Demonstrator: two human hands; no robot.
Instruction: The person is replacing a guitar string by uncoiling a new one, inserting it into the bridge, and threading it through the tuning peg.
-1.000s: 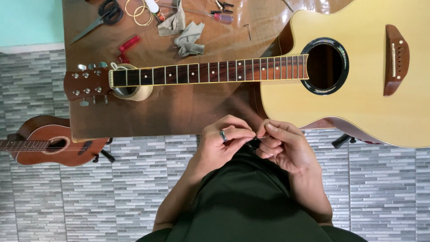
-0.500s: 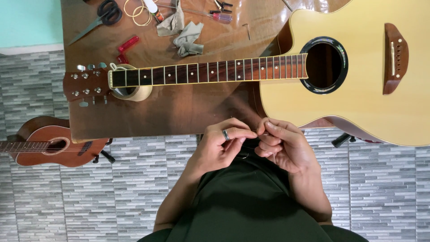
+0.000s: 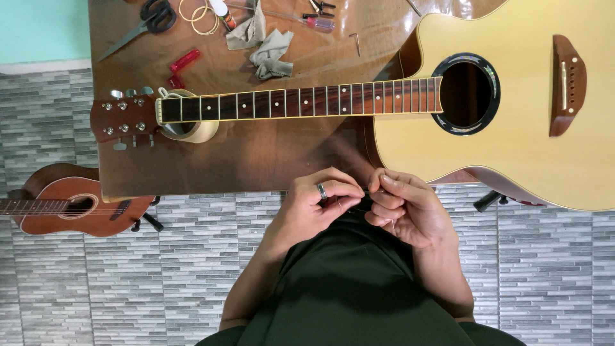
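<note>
My left hand (image 3: pixel 318 206), with a ring on one finger, and my right hand (image 3: pixel 405 208) meet just below the near edge of the wooden table (image 3: pixel 256 160), over my dark lap. The fingertips of both hands pinch a thin wire-like strand (image 3: pixel 391 225) that is barely visible. A pale acoustic guitar (image 3: pixel 512 115) with no strings lies flat on the table beyond my hands. Its dark fretboard (image 3: pixel 301 102) points left and its headstock (image 3: pixel 123 118) reaches the table's left end. The neck rests on a roll of tape (image 3: pixel 192 131).
At the table's far edge lie scissors (image 3: pixel 144 22), coiled wire rings (image 3: pixel 198 16), a grey cloth (image 3: pixel 262 41), a screwdriver (image 3: pixel 307 21) and a red tool (image 3: pixel 182 63). A small brown guitar (image 3: pixel 64 208) lies on the grey tiled floor at left.
My fingers have shifted slightly against each other around the thin strand. The guitar and tools have not moved.
</note>
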